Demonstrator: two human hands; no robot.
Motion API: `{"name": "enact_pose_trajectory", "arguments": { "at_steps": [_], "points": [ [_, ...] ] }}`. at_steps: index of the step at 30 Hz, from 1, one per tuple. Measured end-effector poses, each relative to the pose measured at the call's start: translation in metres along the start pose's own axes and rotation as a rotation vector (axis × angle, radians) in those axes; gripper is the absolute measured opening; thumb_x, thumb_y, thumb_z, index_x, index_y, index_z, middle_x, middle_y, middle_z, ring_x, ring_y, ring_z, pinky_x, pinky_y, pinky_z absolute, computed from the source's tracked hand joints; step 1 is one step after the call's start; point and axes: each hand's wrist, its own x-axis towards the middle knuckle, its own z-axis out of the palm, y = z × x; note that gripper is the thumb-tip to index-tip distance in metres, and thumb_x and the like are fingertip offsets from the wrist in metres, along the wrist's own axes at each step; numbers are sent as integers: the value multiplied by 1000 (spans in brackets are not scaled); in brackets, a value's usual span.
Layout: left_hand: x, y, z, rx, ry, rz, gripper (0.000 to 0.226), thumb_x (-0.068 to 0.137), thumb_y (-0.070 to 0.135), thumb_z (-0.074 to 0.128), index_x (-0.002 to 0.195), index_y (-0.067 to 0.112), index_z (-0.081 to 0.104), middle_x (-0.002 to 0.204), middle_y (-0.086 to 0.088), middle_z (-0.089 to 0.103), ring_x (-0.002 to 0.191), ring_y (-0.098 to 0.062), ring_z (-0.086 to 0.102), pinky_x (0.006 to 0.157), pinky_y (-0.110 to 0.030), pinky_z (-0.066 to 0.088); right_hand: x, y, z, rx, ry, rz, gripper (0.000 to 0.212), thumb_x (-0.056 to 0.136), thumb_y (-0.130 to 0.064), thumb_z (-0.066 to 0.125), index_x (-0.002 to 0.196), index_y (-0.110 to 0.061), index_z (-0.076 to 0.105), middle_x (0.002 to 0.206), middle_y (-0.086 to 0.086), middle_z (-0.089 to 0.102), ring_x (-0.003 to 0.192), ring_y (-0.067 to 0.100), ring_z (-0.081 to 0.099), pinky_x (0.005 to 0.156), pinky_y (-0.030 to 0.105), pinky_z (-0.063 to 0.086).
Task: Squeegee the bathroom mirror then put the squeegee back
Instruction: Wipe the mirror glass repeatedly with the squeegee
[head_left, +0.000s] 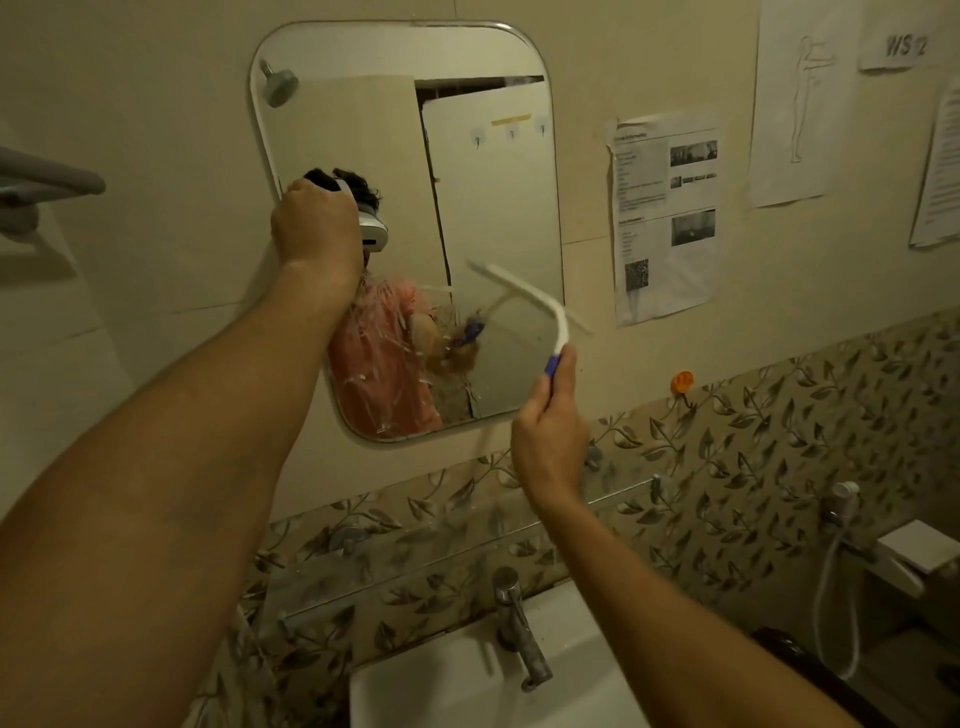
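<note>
A rounded wall mirror (488, 171) hangs above the sink, with wet streaks on its lower left part. My left hand (314, 226) is raised to the mirror's left edge, fingers curled over the rim, holding it. My right hand (548, 436) grips the blue handle of a white squeegee (524, 293). The squeegee's blade lies against the lower right part of the glass, slanting down to the right. It looks slightly blurred.
A glass shelf (441, 561) runs below the mirror, above a white sink (447, 680) with a chrome tap (517, 623). An orange wall hook (682, 382) sits right of the mirror. Papers (665, 218) are taped on the wall. A hand-shower hose (831, 597) hangs at right.
</note>
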Motion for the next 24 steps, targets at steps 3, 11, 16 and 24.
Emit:
{"name": "enact_pose_trajectory", "arguments": {
  "at_steps": [3,11,16,24],
  "points": [
    [0,-1,2,12,6,5,29,92,16,68,118,3,66,108,-25,58,91,-37,63,72,-43,56,58,-36,-10,30,72,-82,53,108,-39,31,158,-43,13,68,-1,50,52,11,46,47,29,42],
    [1,-1,2,6,5,-1,26,90,14,70,113,0,66,108,-25,58,90,-36,63,72,-44,56,115,-80,-11,-117,31,-159,55,108,-41,28,159,-40,8,76,5,59,63,19,58,60,40,53],
    [1,-1,3,19,33,-1,23,94,11,64,113,-1,65,107,-26,58,91,-36,63,71,-42,54,63,-33,11,-146,27,-98,58,107,-40,29,158,-44,1,70,8,58,57,23,58,56,42,55],
    [-3,0,-3,34,-3,0,21,91,8,69,106,-7,67,108,-26,57,95,-37,61,76,-45,54,-9,12,35,-103,-38,61,59,108,-39,27,158,-46,-5,67,7,56,56,22,55,53,38,51]
  ]
}}
